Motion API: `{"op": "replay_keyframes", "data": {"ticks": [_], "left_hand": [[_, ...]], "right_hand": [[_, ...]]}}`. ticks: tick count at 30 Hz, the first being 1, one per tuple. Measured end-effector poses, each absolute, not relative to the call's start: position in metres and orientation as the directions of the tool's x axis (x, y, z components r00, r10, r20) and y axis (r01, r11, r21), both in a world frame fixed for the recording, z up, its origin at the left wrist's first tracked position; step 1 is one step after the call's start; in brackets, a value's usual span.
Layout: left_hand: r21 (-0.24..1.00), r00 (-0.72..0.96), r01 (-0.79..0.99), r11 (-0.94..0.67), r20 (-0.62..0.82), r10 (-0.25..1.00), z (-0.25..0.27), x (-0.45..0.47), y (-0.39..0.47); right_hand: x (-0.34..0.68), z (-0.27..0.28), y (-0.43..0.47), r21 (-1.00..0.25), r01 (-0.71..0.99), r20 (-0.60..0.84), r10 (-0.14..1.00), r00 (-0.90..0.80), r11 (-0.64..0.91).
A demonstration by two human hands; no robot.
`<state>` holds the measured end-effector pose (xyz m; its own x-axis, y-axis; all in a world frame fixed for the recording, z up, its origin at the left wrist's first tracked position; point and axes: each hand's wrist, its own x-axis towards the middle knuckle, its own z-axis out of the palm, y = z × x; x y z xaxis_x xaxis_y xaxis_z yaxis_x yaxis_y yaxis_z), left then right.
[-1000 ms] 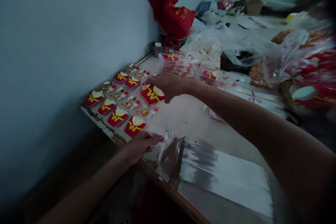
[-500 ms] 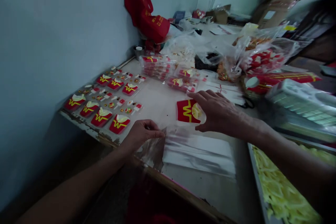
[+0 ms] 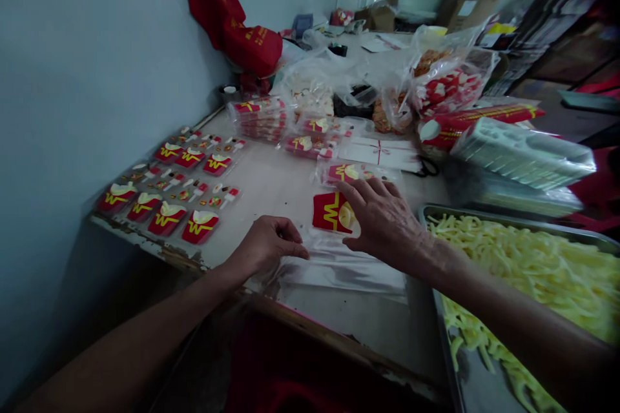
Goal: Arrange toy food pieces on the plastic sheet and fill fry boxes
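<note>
Clasping a red, yellow-marked packet (image 3: 327, 211) by its pale end, the right hand (image 3: 382, 216) stands apart from the left hand (image 3: 266, 245), which pinches clear plastic (image 3: 339, 269); the packet sits between them.

Seven red packs (image 3: 200, 226) sit in two rows at left, one red bag (image 3: 256, 48) upper left, one metal tray (image 3: 477, 377) lower right.

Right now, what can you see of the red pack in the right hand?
The pack is red with a yellow zigzag and a pale yellow end, seemingly under clear plastic. It is turned sideways, pale end gripped by the right hand, over the table near clear sleeves; whether it touches them is unclear.
</note>
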<state>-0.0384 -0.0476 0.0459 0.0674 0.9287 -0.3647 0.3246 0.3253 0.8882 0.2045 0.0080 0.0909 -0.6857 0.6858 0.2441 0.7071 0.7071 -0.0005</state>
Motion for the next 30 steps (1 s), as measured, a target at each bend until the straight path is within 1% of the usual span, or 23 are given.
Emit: {"op": "replay_keyframes", "data": {"ticks": [5,8,11,13,17,21,23,26,28,30], "left_hand": [[0.905,0.107,0.249,0.344,-0.378,0.920,0.038,-0.037,-0.035],[0.919,0.140,0.203,0.336,-0.367,0.920,0.034,-0.039,-0.028],[0.935,0.169,0.159,0.316,-0.341,0.925,0.030,-0.044,-0.021],[0.930,0.165,0.134,0.343,-0.362,0.917,0.025,-0.049,-0.018],[0.891,0.141,0.133,0.434,-0.450,0.882,0.012,-0.053,-0.013],[0.875,0.198,0.099,0.475,-0.485,0.852,0.003,-0.054,-0.005],[0.860,0.214,0.148,0.489,-0.510,0.833,0.001,-0.053,0.001],[0.826,0.280,0.280,0.490,-0.558,0.781,-0.002,-0.051,0.011],[0.814,0.314,0.312,0.490,-0.575,0.755,-0.001,-0.050,0.017],[0.816,0.357,0.314,0.485,-0.575,0.736,0.003,-0.051,0.024]], "right_hand": [[0.207,0.083,-0.001,-0.003,0.731,0.272,0.704,-0.656,0.683],[0.208,0.081,0.001,0.001,0.718,0.274,0.690,-0.670,0.697],[0.207,0.080,0.006,-0.033,0.657,0.211,0.648,-0.732,0.753],[0.207,0.078,0.010,-0.072,0.631,0.147,0.634,-0.759,0.772],[0.206,0.067,0.011,-0.158,0.632,0.031,0.644,-0.765,0.759],[0.205,0.052,0.010,-0.216,0.643,-0.016,0.656,-0.755,0.735],[0.207,0.045,0.012,-0.250,0.618,-0.050,0.627,-0.777,0.746],[0.214,0.036,0.019,-0.345,0.537,-0.097,0.540,-0.836,0.770],[0.217,0.031,0.023,-0.395,0.496,-0.071,0.512,-0.856,0.774],[0.218,0.026,0.024,-0.395,0.499,-0.021,0.535,-0.844,0.771]]}}
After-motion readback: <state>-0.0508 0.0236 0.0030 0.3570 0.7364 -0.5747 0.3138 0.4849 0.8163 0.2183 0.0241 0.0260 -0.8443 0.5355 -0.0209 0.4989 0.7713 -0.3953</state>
